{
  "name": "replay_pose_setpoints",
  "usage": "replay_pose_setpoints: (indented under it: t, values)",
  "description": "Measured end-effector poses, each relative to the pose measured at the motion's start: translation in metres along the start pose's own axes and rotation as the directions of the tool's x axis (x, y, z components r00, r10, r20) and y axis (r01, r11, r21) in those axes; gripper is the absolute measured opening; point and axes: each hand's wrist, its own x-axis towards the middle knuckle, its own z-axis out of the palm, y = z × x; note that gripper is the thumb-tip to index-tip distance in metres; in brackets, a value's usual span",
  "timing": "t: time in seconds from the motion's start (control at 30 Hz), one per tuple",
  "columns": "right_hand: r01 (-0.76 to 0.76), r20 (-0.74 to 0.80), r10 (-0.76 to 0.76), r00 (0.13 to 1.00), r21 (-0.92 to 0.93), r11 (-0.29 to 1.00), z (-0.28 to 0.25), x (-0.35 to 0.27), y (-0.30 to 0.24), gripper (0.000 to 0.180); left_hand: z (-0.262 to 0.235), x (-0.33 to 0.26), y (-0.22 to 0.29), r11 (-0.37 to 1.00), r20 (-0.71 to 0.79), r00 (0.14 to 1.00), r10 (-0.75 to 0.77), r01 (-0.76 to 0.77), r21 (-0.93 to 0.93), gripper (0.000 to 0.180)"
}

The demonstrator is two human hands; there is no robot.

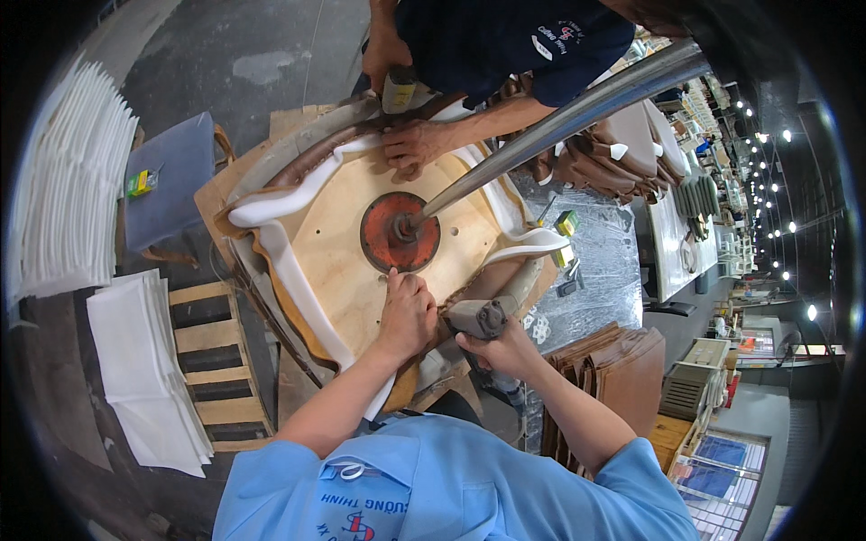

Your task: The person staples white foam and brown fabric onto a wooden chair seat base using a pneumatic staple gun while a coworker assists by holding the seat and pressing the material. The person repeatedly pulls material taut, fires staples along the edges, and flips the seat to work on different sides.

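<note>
A pale plywood seat panel [347, 270] lies underside up on a padded brown cover [311, 165] with white foam edging [307, 288]. A metal press rod [541, 140] with a red round foot [377, 233] bears on the panel's middle. My left hand [406, 317] is closed at the panel's near edge, its fingers curled over the brown cover there; the fingertips are partly hidden. My right hand [507, 350] grips a grey staple gun [478, 317], whose nose points at that edge beside my left hand.
Opposite, a co-worker in dark blue holds another staple gun [398, 88], their other hand [415, 146] on the panel. Brown covers [609, 167] are piled at the right. A plastic-wrapped table [600, 261] holds small boxes. White sheets [149, 370] and a wooden pallet [212, 371] lie left.
</note>
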Motion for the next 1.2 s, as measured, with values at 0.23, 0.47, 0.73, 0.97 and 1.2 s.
replay_pose_setpoints:
  t: [0.23, 0.47, 0.73, 0.97, 1.2]
  values:
    - [-0.035, 0.007, 0.036, 0.999, -0.057, 0.998, 0.007, 0.003, -0.014, 0.039, -0.001, -0.003, 0.003, 0.999, -0.015, 1.000, -0.023, 0.023, -0.024, 0.004]
    - [-0.087, -0.016, 0.088, 0.996, 0.074, 0.993, 0.017, 0.012, -0.008, 0.036, -0.011, 0.001, -0.005, 0.993, 0.006, 0.999, -0.043, 0.043, -0.108, 0.006]
    - [-0.056, -0.043, 0.062, 0.997, 0.134, 0.989, 0.018, -0.013, 0.004, 0.031, -0.147, -0.047, -0.002, 0.902, -0.148, 0.915, -0.376, 0.325, -0.286, 0.014]
    - [-0.008, -0.087, 0.031, 0.996, 0.250, 0.968, 0.029, -0.025, 0.039, 0.038, -0.143, -0.150, -0.018, 0.695, -0.351, 0.601, -0.718, 0.591, -0.410, 0.013]
    - [0.232, -0.210, -0.206, 0.956, 0.108, 0.967, 0.048, -0.042, 0.047, 0.049, -0.111, -0.190, -0.016, 0.479, -0.130, 0.522, -0.843, 0.618, -0.623, 0.036]
